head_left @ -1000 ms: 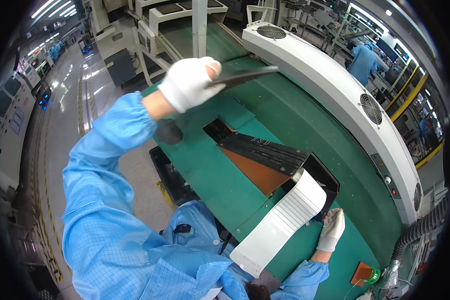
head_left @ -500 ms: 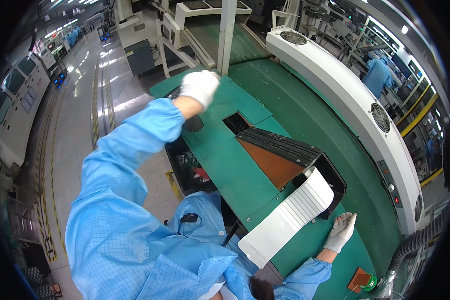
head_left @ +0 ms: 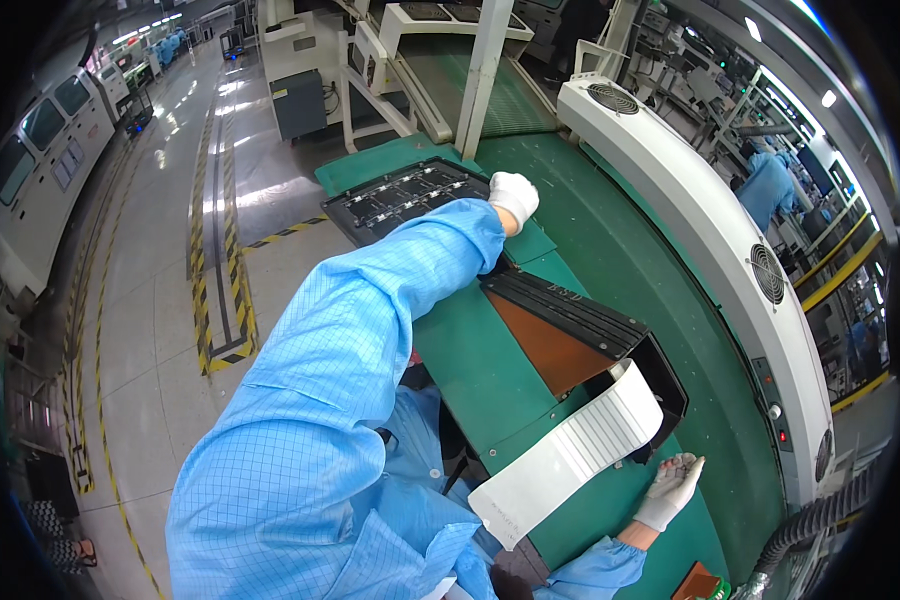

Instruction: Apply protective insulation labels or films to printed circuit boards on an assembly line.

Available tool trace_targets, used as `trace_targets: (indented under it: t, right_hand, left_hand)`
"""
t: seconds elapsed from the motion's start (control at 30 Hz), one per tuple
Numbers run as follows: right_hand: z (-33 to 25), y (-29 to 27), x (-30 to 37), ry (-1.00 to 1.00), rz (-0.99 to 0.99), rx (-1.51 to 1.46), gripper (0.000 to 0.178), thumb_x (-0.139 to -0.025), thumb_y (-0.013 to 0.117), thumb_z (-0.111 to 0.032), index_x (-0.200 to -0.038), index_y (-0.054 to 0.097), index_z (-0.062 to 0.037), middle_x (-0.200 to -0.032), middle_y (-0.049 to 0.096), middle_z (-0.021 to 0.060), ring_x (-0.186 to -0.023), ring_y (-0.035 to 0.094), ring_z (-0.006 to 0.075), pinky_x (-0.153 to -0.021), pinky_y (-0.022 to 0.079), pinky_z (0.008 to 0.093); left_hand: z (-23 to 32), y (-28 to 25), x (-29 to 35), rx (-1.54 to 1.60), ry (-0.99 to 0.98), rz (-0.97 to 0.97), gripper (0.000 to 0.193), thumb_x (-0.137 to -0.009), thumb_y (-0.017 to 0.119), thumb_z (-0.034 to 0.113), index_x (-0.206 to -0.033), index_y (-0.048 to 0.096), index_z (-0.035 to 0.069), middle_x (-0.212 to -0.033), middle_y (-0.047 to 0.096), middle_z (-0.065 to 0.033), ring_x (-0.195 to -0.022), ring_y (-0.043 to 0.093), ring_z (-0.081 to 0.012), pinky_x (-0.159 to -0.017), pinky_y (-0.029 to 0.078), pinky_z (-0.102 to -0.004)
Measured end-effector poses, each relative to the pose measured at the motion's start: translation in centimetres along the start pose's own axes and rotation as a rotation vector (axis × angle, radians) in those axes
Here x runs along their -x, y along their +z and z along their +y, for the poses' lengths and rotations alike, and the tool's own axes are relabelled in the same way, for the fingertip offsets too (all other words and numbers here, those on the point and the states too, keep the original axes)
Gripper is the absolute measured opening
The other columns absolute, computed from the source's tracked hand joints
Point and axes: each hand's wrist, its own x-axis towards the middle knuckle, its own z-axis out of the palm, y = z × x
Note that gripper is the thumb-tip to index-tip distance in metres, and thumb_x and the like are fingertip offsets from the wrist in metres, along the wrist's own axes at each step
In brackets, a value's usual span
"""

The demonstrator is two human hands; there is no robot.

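My left hand (head_left: 515, 200), in a white glove, is closed in a fist at the right end of a flat black tray (head_left: 370, 222) holding rows of small parts. My forearm covers the tray's near side, and the fingertips are hidden, so I cannot tell whether they grip its edge. Beside the black stand, my right hand (head_left: 670, 490), also gloved, rests palm up with loosely curled, parted fingers and nothing in it. A curved white ribbed strip (head_left: 570, 450) slopes from the black and brown stand (head_left: 535, 345) toward my body.
A green bench top (head_left: 475, 360) lies before me. Past it runs a green conveyor (head_left: 680, 300) under a long white housing with fans (head_left: 700, 190). A white post (head_left: 483, 80) rises at the far end. A brown piece (head_left: 692, 580) lies near right, beside a corrugated hose (head_left: 810, 520).
My left arm has swung right and reaches farther across the bench. The black tray now shows broadly at the bench's far end, where green surface showed before. My right hand stays almost still.
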Motion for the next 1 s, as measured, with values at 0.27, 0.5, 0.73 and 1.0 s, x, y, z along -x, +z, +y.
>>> trace_targets:
  t: [0.27,0.5,0.73,1.0]
  right_hand:
    - [0.2,-0.4,0.1,-0.015,0.008,0.033,0.033,-0.104,0.052,-0.036,-0.091,0.056,-0.0054,-0.082,0.053,0.0033,-0.072,0.049,0.0121,-0.068,0.043,0.0258]
    - [-1.8,-0.8,0.1,-0.126,0.008,0.155,0.033,-0.106,0.045,-0.032,-0.095,0.057,-0.0029,-0.084,0.052,0.0038,-0.076,0.048,0.0139,-0.073,0.043,0.0283]
    - [-5.7,15.8,9.8,-0.585,-0.359,0.867,0.014,-0.095,0.045,-0.003,-0.093,0.057,0.0033,-0.089,0.055,0.0076,-0.079,0.050,0.0150,-0.075,0.042,0.0284]
    - [8.1,33.4,12.4,-0.804,-1.433,1.125,0.043,-0.084,0.070,-0.032,-0.115,0.061,-0.0044,-0.110,0.060,0.0154,-0.103,0.057,0.0347,-0.091,0.046,0.0426]
  left_hand:
    - [0.9,-0.2,3.5,0.343,0.051,-0.092,0.028,-0.094,0.056,0.031,-0.106,0.075,0.014,-0.107,0.074,-0.0094,-0.099,0.070,-0.0294,-0.078,0.055,-0.0459]
    - [-13.9,-9.2,7.0,0.497,-0.054,-0.085,0.054,-0.086,0.053,0.049,-0.108,0.070,0.002,-0.106,0.070,-0.0219,-0.101,0.066,-0.0379,-0.087,0.052,-0.0445]
    - [-32.7,-1.2,16.1,0.429,-0.426,0.018,0.050,-0.087,0.064,0.046,-0.107,0.069,0.001,-0.106,0.071,-0.0209,-0.101,0.067,-0.0363,-0.087,0.052,-0.0415]
    - [-29.4,5.5,22.1,0.879,-0.450,0.075,0.061,-0.086,0.073,0.040,-0.126,0.059,-0.004,-0.122,0.066,-0.0204,-0.115,0.064,-0.0283,-0.100,0.048,-0.0339]
